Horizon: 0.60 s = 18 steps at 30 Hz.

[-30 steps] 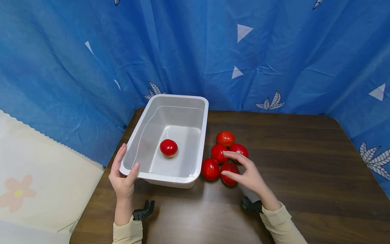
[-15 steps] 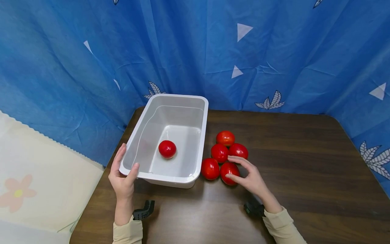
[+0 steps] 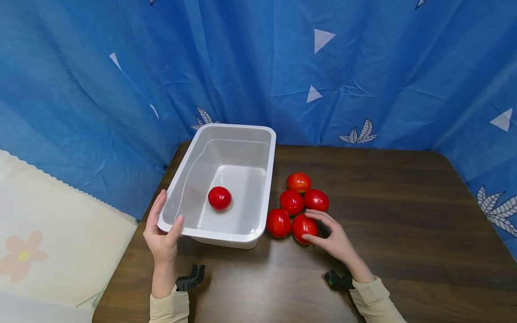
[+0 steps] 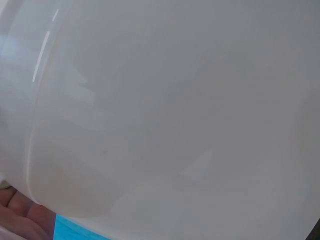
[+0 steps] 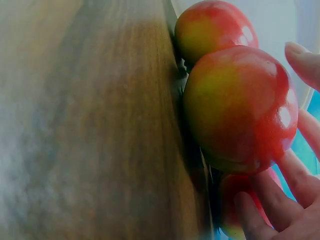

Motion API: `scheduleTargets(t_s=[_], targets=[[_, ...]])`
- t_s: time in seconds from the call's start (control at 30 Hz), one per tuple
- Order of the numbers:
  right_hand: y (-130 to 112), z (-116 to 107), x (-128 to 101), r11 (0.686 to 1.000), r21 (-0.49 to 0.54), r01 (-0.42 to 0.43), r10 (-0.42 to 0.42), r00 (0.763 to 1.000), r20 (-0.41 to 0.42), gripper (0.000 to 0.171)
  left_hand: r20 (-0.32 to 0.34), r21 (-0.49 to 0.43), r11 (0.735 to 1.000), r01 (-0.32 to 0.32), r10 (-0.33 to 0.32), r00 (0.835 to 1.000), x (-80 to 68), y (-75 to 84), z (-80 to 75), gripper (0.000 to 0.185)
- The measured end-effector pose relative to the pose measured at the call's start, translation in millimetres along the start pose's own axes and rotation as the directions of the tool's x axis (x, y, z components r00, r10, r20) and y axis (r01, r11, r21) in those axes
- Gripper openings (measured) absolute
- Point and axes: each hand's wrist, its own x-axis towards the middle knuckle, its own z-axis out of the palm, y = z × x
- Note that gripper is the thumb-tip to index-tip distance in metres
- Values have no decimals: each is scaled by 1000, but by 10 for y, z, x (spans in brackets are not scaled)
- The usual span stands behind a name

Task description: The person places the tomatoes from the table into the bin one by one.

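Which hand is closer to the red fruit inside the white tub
Left. The left hand holds the white tub by its near left corner, left of the red fruit inside; the right hand is farther off, outside the tub to its right, at a loose fruit.

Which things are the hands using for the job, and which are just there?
Seem part of the job:
white tub, its rim held by the left hand
red fruit inside it
five red fruits beside it, the right hand at one

Just there, probably:
blue curtain
pale flowered cloth
black gadgets by the wrists
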Motion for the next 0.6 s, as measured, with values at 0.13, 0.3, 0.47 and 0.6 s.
scheduleTargets(t_s=[0.13,0.3,0.47,0.6], targets=[[150,21,-13,1000,16,-18,18,1000,13,51,-3,-3,1000,-1,1,1000,1,2,3,55],[394,52,-39,999,13,-52,52,998,37,55,-4,0,1000,2,-2,1000,1,8,7,55],[452,56,-57,998,7,-55,55,997,51,60,-4,4,1000,4,-4,1000,-1,10,7,55],[462,62,-62,999,-11,-50,51,997,57,65,-5,4,1000,3,-3,1000,-3,8,6,55]])
